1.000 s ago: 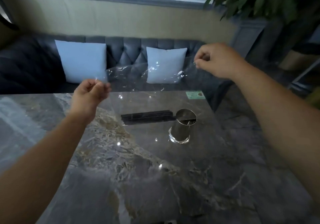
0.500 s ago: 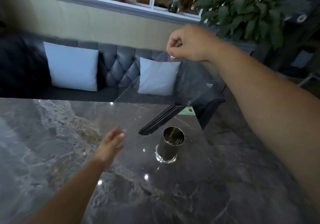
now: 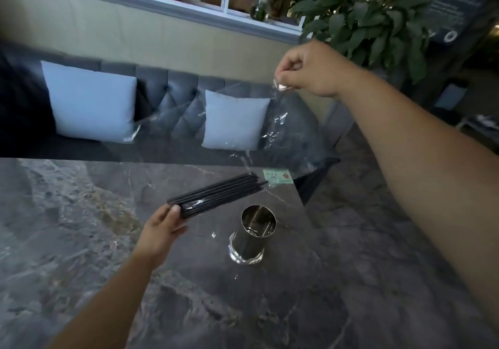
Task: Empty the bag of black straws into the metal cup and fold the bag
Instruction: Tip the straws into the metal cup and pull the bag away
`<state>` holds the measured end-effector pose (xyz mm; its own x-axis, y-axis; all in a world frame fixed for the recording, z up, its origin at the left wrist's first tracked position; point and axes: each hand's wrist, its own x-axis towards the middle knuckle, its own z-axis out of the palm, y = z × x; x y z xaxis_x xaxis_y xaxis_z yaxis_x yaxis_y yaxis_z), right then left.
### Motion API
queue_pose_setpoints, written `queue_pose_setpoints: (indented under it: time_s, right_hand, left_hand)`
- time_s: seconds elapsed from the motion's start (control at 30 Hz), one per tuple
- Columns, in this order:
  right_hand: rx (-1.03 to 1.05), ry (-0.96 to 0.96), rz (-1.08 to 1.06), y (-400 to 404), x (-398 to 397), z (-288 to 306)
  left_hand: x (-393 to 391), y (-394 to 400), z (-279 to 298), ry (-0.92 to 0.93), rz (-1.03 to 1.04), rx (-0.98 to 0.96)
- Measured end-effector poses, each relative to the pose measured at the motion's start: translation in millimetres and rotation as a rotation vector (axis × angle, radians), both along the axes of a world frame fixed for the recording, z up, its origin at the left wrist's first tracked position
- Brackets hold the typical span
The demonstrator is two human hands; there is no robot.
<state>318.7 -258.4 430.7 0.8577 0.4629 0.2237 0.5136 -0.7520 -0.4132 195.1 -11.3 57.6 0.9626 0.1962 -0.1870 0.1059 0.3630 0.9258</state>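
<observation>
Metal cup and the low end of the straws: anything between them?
Head view: nothing solid. The black straws hang inside the clear bag above and left of the metal cup; between them shows only clear film and bare marble table.
</observation>
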Motion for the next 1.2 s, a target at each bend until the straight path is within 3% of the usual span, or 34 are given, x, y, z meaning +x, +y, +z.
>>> queue_pose_setpoints:
  time_s: [0.5,0.93,1.2]
  right_hand:
    - [0.419,0.313,-0.215,-86.7,6.6,-152.0]
    - [0.664,0.442,-0.373,-127.9,-19.6,-215.9]
    - [0.705,0.512,-0.471,-153.1,-32.7,-251.2]
  left_hand:
    - [-11.8,78.7,42.6,-0.011,0.120,0.391]
    - [16.8,67.7,143.7,-0.161,0.120,0.794]
    - [41.8,40.9,165.1,-0.186,0.043,0.971]
